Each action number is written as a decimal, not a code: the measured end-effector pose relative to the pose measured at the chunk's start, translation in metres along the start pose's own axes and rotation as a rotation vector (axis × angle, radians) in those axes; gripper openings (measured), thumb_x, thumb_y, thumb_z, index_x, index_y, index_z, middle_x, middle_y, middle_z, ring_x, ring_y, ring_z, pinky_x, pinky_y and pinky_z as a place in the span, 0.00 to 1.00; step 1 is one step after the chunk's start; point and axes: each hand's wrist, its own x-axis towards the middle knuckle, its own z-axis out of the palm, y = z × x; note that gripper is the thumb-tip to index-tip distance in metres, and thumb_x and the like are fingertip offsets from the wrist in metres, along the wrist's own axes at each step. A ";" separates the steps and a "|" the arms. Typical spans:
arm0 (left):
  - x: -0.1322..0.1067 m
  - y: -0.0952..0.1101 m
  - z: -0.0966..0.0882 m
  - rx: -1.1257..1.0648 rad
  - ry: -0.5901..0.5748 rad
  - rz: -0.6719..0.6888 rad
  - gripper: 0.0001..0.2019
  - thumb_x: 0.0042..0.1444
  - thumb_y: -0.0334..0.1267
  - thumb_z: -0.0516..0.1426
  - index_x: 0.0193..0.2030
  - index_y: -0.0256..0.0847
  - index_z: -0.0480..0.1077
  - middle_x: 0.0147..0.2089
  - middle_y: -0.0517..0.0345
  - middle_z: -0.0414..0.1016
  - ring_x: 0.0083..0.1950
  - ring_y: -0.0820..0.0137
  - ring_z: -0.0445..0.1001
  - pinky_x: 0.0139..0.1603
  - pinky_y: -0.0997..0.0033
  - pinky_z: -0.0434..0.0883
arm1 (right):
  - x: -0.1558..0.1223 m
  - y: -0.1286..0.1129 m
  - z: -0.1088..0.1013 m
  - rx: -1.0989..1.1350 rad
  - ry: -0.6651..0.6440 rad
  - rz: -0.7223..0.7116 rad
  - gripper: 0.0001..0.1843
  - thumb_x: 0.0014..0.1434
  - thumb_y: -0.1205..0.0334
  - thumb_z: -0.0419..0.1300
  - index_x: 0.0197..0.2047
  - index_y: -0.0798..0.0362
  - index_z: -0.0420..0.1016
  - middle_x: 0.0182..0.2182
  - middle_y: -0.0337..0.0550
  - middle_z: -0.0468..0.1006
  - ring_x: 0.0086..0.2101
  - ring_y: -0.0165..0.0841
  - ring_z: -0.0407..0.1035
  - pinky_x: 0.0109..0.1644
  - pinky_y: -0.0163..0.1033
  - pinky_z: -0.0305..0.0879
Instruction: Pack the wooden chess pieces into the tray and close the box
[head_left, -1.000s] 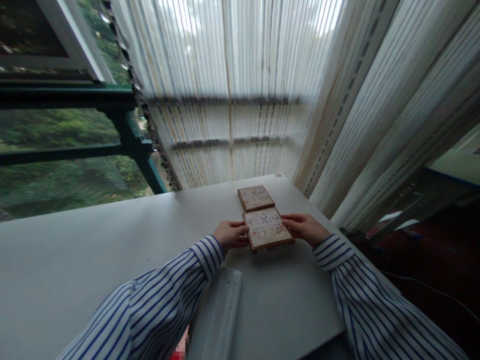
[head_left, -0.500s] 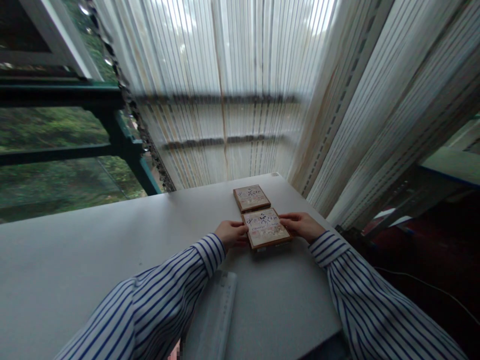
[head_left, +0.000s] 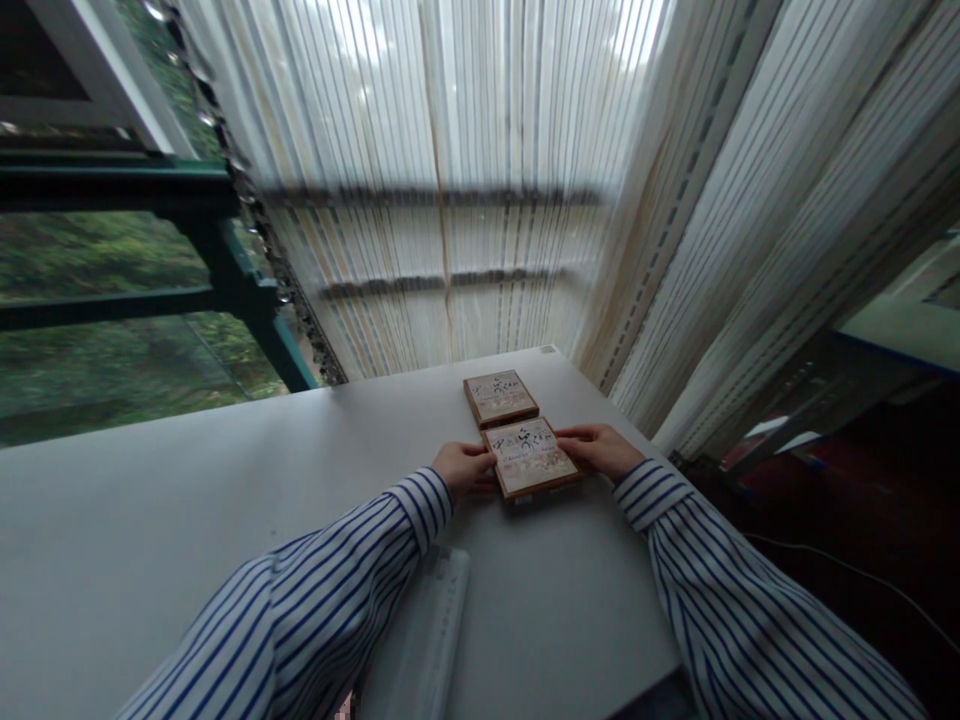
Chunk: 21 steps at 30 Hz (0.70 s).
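A flat square Chinese chess box (head_left: 531, 458) with a printed cream lid and brown edges is at the far end of the white table (head_left: 225, 500). My left hand (head_left: 466, 468) grips its left edge, thumb near the lid and fingers partly hidden below. From the opposite side, my right hand (head_left: 600, 450) pinches the right edge. Whether this box rests fully on the table or is slightly raised, I cannot tell. Just beyond it lies a second, matching Chinese chess box (head_left: 500, 396), close against its back edge.
A clear plastic package (head_left: 439, 630) lies nearer me, partly under my left sleeve. One corner of a dark object (head_left: 656, 698) shows at the bottom edge. String curtains (head_left: 450, 150) hang behind the table; a white cable (head_left: 840, 560) runs at right.
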 end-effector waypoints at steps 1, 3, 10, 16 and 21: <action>0.000 0.000 0.000 0.004 0.001 0.001 0.09 0.51 0.28 0.55 0.41 0.29 0.70 0.34 0.47 0.76 0.25 0.72 0.74 0.26 0.74 0.73 | 0.000 0.000 0.000 -0.003 0.000 0.000 0.09 0.44 0.69 0.64 0.33 0.58 0.77 0.27 0.45 0.79 0.29 0.31 0.72 0.37 0.36 0.71; 0.001 -0.001 0.000 0.014 0.002 0.004 0.09 0.51 0.28 0.55 0.41 0.30 0.70 0.35 0.47 0.76 0.26 0.72 0.74 0.26 0.75 0.72 | 0.001 0.000 0.000 -0.007 -0.002 0.001 0.09 0.44 0.69 0.64 0.33 0.58 0.77 0.27 0.45 0.79 0.29 0.31 0.72 0.38 0.37 0.71; 0.002 -0.001 0.002 0.054 0.022 0.020 0.09 0.51 0.28 0.55 0.40 0.29 0.69 0.35 0.46 0.76 0.22 0.74 0.72 0.23 0.76 0.71 | 0.001 0.000 0.000 -0.022 0.008 0.007 0.09 0.45 0.71 0.63 0.34 0.59 0.76 0.26 0.44 0.79 0.28 0.30 0.72 0.36 0.35 0.71; 0.001 0.000 0.003 0.081 0.023 0.027 0.08 0.50 0.29 0.56 0.38 0.29 0.70 0.31 0.49 0.76 0.23 0.73 0.72 0.24 0.75 0.71 | 0.001 -0.002 0.001 -0.052 0.006 0.020 0.10 0.45 0.70 0.63 0.35 0.59 0.76 0.25 0.43 0.79 0.27 0.29 0.72 0.32 0.33 0.70; 0.005 0.000 0.004 0.115 0.079 0.013 0.16 0.48 0.31 0.59 0.45 0.29 0.65 0.27 0.51 0.74 0.22 0.71 0.72 0.25 0.70 0.72 | 0.001 -0.004 0.001 -0.094 0.008 0.025 0.10 0.45 0.69 0.63 0.35 0.58 0.76 0.25 0.42 0.79 0.26 0.29 0.71 0.31 0.32 0.70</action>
